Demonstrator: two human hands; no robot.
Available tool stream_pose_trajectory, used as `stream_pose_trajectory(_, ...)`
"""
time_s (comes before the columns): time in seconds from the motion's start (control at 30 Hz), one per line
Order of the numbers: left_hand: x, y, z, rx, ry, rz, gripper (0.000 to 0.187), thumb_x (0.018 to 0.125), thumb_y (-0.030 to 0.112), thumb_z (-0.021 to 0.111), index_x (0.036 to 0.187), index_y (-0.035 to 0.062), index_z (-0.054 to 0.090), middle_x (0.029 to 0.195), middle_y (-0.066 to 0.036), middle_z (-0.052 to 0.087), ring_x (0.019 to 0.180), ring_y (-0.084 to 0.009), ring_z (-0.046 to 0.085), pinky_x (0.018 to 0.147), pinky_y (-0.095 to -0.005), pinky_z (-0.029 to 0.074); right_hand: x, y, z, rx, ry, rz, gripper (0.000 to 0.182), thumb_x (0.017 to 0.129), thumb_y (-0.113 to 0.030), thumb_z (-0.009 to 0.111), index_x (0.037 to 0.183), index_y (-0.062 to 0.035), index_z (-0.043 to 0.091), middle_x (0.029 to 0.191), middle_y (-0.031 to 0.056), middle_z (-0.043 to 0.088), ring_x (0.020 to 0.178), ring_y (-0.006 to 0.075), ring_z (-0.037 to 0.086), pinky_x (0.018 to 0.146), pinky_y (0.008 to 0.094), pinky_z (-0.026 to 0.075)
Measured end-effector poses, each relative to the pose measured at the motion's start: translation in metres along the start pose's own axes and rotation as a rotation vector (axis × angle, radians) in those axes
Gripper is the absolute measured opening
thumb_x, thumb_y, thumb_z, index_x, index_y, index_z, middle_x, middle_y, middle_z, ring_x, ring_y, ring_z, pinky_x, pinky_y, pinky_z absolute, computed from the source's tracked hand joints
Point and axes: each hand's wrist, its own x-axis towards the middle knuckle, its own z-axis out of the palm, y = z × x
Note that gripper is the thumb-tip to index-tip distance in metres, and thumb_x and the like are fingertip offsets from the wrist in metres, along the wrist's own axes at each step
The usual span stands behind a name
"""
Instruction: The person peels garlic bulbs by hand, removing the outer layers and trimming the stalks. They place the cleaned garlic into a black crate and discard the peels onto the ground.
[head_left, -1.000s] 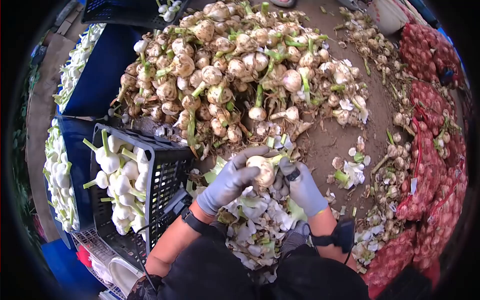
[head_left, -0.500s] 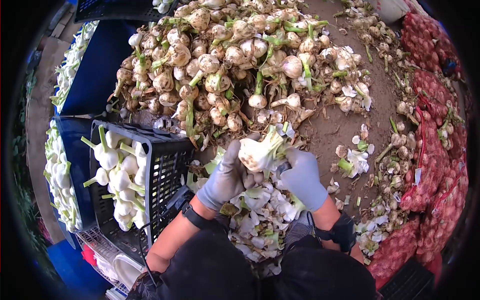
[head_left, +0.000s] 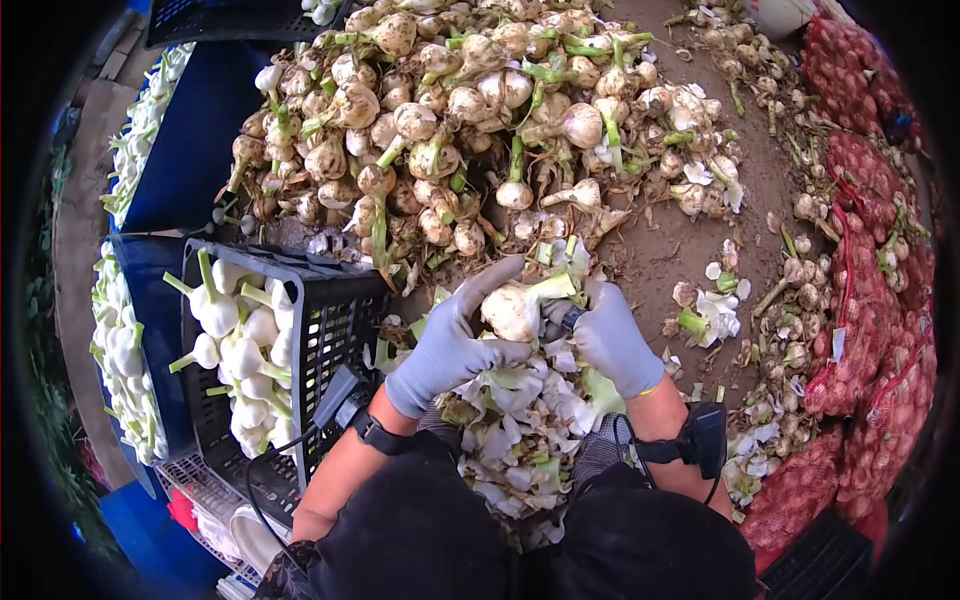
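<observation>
- At the far left a long row of cleaned white garlic (head_left: pixel 118 350) lies on a blue surface, running up toward the top edge.
- Just right of it stands a black slotted plastic crate (head_left: pixel 335 335), part-filled with peeled white garlic bulbs (head_left: pixel 240 350) that keep short green stems.
- The left hand (head_left: pixel 450 345), in a grey glove, curls around the left side of a garlic bulb (head_left: pixel 512 312); its fingers reach over the top of the bulb and are closed on it. A black band with a cable sits on that wrist.
- The bulb is held between both hands, above the lap, its pale green stem pointing up and right.
- Below the hands a heap of white and green peeled skins (head_left: pixel 520 440) covers the ground between the knees.
- The right hand (head_left: pixel 612 338), also grey-gloved, presses against the bulb's right side, gripping it; a small dark object shows at its fingers, too small to identify.
- Beyond the hands rises a big pile of unpeeled, earth-stained garlic (head_left: pixel 470 120).
- On the far right lie red mesh sacks (head_left: pixel 870 300) filled with bulbs.
</observation>
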Motion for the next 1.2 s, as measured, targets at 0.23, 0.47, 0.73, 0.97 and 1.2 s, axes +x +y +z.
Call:
stream_pose_trajectory(0.23, 0.001, -0.001, 0.009, -0.717, -0.076, -0.212, 0.086, 0.081, 0.040, 0.074, 0.150, 0.0104, 0.032, 0.113, -0.008, 0.063, 0.087, -0.0181, 0.065, 0.072, -0.0266, 0.052, -0.004, 0.012, -0.002, -0.853, 0.291, -0.538, 0.016, 0.076, -0.005, 0.067, 0.087, 0.0035, 0.059, 0.085, 0.0182, 0.064, 0.070, 0.0371, 0.063, 0.062, 0.0409, 0.050)
stream_pose_trajectory(0.47, 0.000, -0.011, 0.010, -0.872, -0.111, -0.335, 0.083, 0.088, 0.063, 0.057, 0.152, 0.0211, 0.024, 0.102, -0.010, 0.062, 0.065, -0.0150, 0.059, 0.053, -0.0237, 0.045, -0.007, 0.006, -0.001, -0.416, 0.090, -0.442, 0.028, 0.080, -0.007, 0.068, 0.106, 0.0038, 0.061, 0.102, 0.0158, 0.066, 0.092, 0.0284, 0.064, 0.082, 0.0366, 0.051)
stream_pose_trajectory(0.73, -0.002, -0.014, -0.010, -0.177, 0.064, -0.138, 0.059, 0.096, 0.037, 0.062, 0.140, 0.0019, 0.044, 0.111, -0.003, 0.061, 0.096, -0.0098, 0.058, 0.083, -0.0249, 0.049, -0.004, 0.018, 0.004, -0.320, 0.040, -0.134, 0.027, 0.084, -0.008, 0.069, 0.107, 0.0051, 0.065, 0.093, 0.0118, 0.071, 0.082, 0.0171, 0.066, 0.074, 0.0339, 0.052)
stream_pose_trajectory(0.97, 0.015, 0.022, -0.005, 0.356, 0.087, 0.199, 0.050, 0.081, 0.018, 0.076, 0.128, 0.0079, 0.059, 0.127, -0.015, 0.055, 0.115, -0.0234, 0.057, 0.100, -0.0365, 0.044, -0.005, 0.030, 0.005, -0.349, -0.018, -0.328, 0.031, 0.082, -0.012, 0.070, 0.109, 0.0020, 0.065, 0.096, 0.0156, 0.070, 0.089, 0.0230, 0.068, 0.079, 0.0346, 0.052)
stream_pose_trajectory(1.2, 0.007, 0.019, -0.001, -0.543, -0.045, -0.322, 0.033, 0.091, 0.028, 0.067, 0.108, 0.0002, 0.064, 0.120, -0.012, 0.063, 0.103, -0.0198, 0.063, 0.089, -0.0331, 0.053, 0.002, 0.021, -0.043, -1.086, 0.414, -0.459, 0.025, 0.072, -0.022, 0.075, 0.087, -0.0052, 0.064, 0.084, 0.0191, 0.065, 0.080, 0.0380, 0.064, 0.074, 0.0451, 0.052)
